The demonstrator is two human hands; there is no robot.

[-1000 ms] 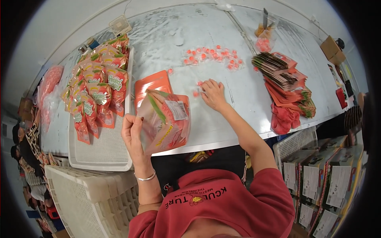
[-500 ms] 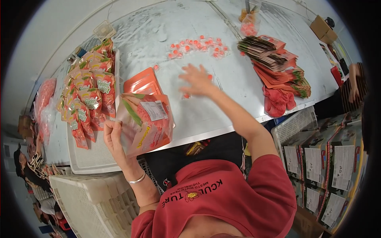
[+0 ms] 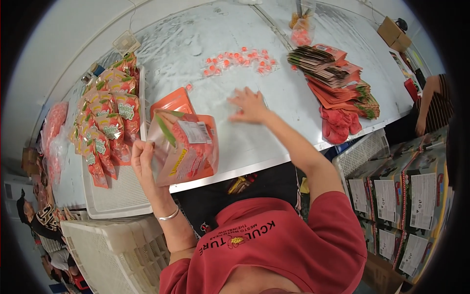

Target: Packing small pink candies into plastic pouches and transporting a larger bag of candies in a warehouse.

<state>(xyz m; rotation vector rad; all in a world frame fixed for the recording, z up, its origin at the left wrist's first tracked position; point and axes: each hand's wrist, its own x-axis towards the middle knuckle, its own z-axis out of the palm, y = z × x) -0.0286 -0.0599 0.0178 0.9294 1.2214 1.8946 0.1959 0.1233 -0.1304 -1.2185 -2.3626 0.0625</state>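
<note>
Silvery sheeting covers the long table (image 3: 205,44), which bends across the view with stock spread along it. Far left, clear bags of pink goods (image 3: 53,122) slump at the table end, and beside them filled pouches (image 3: 105,122) lie shingled in rows on a white tray (image 3: 117,196), probably so they can be carried off together. A white crate (image 3: 107,250) stands below the tray.

Next comes the left hand (image 3: 143,159), closed round the edge of an orange pouch (image 3: 188,152); it holds the pouch upright and tilted over the table's near edge with the mouth up, seemingly so things can be dropped in. One flat orange pouch (image 3: 171,100) lies just behind it.

To the right, the right hand (image 3: 249,105) is stretched out flat over the table with fingers spread and blurred; it grips nothing that I can make out, and whether it touches a sweet I cannot tell. Beyond it, small wrapped pink sweets (image 3: 240,61) lie scattered, with nothing between them and the hand.

Further right, stacked empty pouches (image 3: 333,73) fan out near the far edge, with red bags (image 3: 340,127) heaped below. Printed cartons (image 3: 406,196) stand under the table's right end, and another person's arm (image 3: 426,103) shows at the far right.
</note>
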